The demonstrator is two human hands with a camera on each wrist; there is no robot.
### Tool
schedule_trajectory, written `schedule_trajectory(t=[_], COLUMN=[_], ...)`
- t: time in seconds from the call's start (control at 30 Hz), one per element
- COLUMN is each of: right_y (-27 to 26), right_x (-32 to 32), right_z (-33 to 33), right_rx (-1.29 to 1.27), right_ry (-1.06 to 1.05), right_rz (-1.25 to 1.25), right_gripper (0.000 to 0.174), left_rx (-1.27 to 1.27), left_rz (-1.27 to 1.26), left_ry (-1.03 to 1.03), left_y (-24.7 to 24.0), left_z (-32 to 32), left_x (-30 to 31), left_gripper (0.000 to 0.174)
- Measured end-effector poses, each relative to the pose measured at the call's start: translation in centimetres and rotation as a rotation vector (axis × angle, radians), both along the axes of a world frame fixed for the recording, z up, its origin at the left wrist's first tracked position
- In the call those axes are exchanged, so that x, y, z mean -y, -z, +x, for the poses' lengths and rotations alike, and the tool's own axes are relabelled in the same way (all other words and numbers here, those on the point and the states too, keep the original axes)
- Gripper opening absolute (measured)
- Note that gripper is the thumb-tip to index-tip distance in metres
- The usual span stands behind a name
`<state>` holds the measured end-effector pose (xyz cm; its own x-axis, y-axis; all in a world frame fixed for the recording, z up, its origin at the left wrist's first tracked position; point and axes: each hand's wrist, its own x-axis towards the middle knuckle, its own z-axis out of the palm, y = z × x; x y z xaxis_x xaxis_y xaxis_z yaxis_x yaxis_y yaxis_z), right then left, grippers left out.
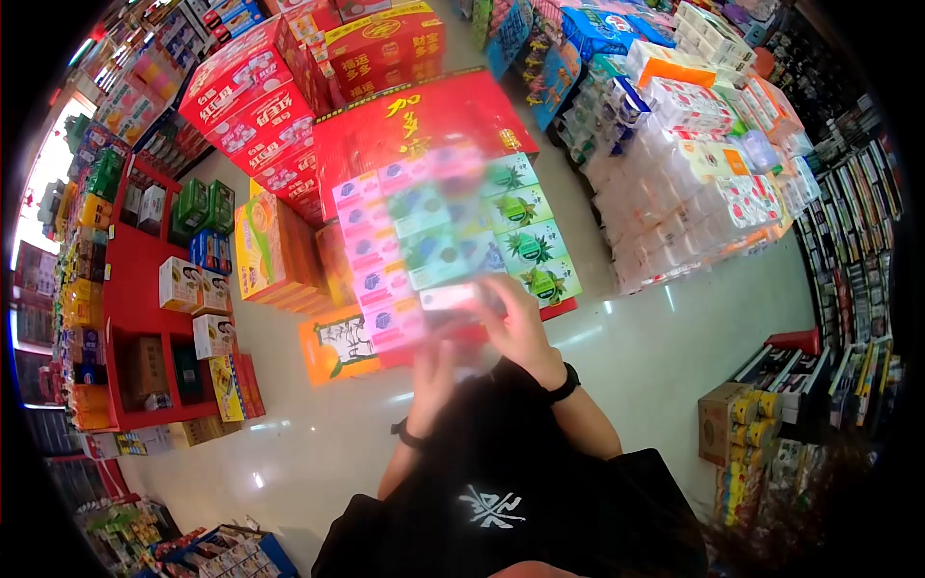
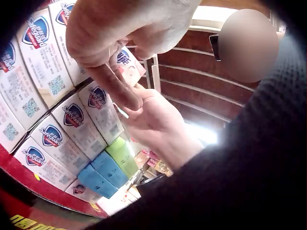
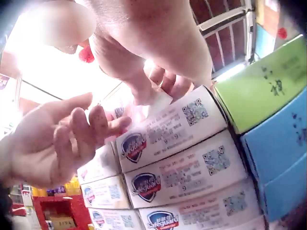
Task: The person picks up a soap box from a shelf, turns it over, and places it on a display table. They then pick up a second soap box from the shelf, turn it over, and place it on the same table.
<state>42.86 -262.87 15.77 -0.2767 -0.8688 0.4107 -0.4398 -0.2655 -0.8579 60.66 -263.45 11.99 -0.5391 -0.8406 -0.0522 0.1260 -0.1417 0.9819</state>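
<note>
My right hand (image 1: 520, 323) grips a small white-and-pink soap box (image 1: 451, 298) above the near edge of a stacked display. In the right wrist view that hand (image 3: 158, 52) comes down from the top, its fingers around the pale box (image 3: 158, 104). Below it, rows of white Safeguard soap boxes (image 3: 175, 184) are stacked. My left hand (image 1: 434, 376), blurred in the head view, is just below the held box. The right wrist view shows the left hand (image 3: 67, 143) palm up, fingers loosely bent, fingertips near the box. Part of the held box is hidden by fingers.
Green boxes (image 1: 535, 241) line the display's right side, beside pink ones (image 1: 381, 284). Red cartons (image 1: 255, 111) rise behind left, and wrapped tissue packs (image 1: 674, 212) are piled at right. A red shelf (image 1: 145, 279) stands left, with tiled floor (image 1: 289, 453) between.
</note>
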Motion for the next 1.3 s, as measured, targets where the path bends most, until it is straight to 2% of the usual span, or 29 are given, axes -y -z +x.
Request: schedule_trajectory(t=[0.03,0.23,0.33,0.43,0.53,0.63,0.8,0.9,1.0,1.1,1.3], right_y=[0.2,0.0,0.0,0.1,1.5,1.1,0.1,0.0,-0.1,0.3,-0.1], right_x=[0.4,0.7,0.8,0.9,1.0,0.8,1.3,1.3,1.2,1.2,1.5], right_z=[0.1,0.4,-0.1,-0.3,-0.7,-0.1,0.7,1.0,1.1,1.1,1.2], right_rx=[-0.053,0.022,-0.018,-0.066,-0.108,0.024,-0.019,-0.013,-0.037,-0.077,-0.171], right_ry=[0.019,0.114,0.098,0.107,0.130,0.101,0.109,0.122,0.123,0.133,0.138], right_rz=[-0.011,-0.043,-0.012,-0.036,-0.018,0.051,-0.004,0.014,0.000,-0.031,-0.112], right_gripper=[0.037,0.034,0.036,0.035,0.035,0.036,0.033,0.034,0.035,0.035,0.034], left_rx=[-0.008,-0.033,0.013,0.056,0.104,-0.003,0.069,0.023,-0.022,0.062,0.120], left_rz=[-0.003,-0.140,-0.155,-0.211,-0.275,-0.377,-0.458,-0.473,-0.624,-0.481,-0.487], left_ry=[0.005,0.019,0.060,0.033,-0.090,-0.358,-0.528,-0.667,-0.964,-0.912,-0.898], left_y=[0.1,0.3,-0.3,-0.4,0.9,1.4,2.5,3.5,2.5,1.7,2.1], left_z=[0.1,-0.5,-0.4,-0.2,1.4,2.7,2.7,3.1,1.7,1.9,2.1], left_x=[-0.1,-0.5,-0.7,-1.2,-1.9,-2.3,-1.1,-1.8,0.4,0.5,0.7], left_gripper=[0.054,0.071,0.072,0.065,0.050,0.040,0.042,0.035,0.038,0.050,0.049])
